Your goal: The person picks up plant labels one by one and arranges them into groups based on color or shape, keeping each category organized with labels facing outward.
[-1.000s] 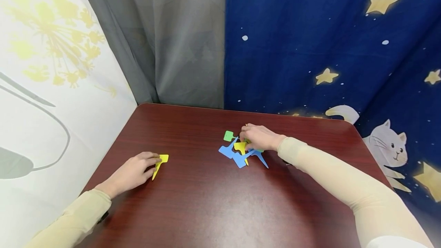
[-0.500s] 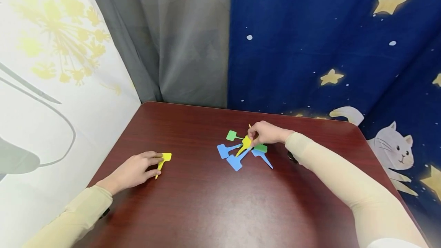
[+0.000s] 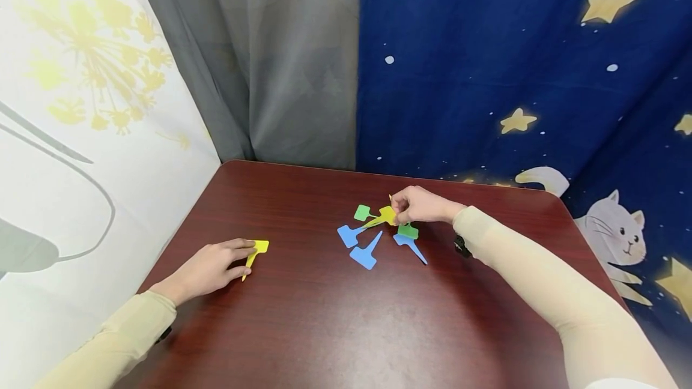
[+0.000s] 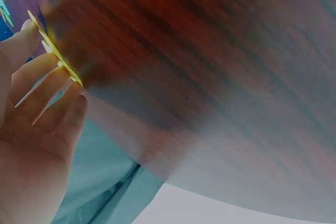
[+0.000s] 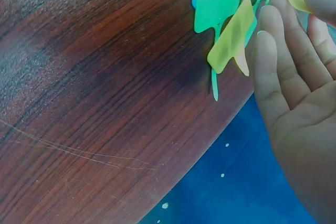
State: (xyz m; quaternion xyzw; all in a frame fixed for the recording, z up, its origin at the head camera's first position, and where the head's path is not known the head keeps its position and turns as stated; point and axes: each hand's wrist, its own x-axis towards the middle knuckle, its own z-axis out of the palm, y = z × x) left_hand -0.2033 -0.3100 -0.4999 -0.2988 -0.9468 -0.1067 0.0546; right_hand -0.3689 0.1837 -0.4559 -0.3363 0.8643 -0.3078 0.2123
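Observation:
Near the table's left side, my left hand (image 3: 216, 264) rests its fingertips on a yellow T-shaped plant label (image 3: 262, 246). In the left wrist view, the thumb and fingers touch along that label's edge (image 4: 55, 51). At the pile right of centre, my right hand (image 3: 424, 204) pinches a second yellow plant label (image 3: 386, 216) between thumb and fingers. Another yellow label (image 5: 230, 38) lies over a green label (image 5: 218, 3), close to the right fingertips. Around them lie blue labels (image 3: 364, 257) and a square-headed green label (image 3: 362, 213).
The dark red-brown table (image 3: 303, 317) has its far edge against a grey curtain (image 3: 303, 77) and a blue starry curtain (image 3: 459, 77). A white patterned wall hanging (image 3: 81, 197) borders the left side. One blue label (image 3: 413, 250) points toward the front.
My right hand has drawn slightly right, with the yellow label turning flatter in its fingers. The blue labels beneath have slid apart and toward the front. My left hand stays on its label.

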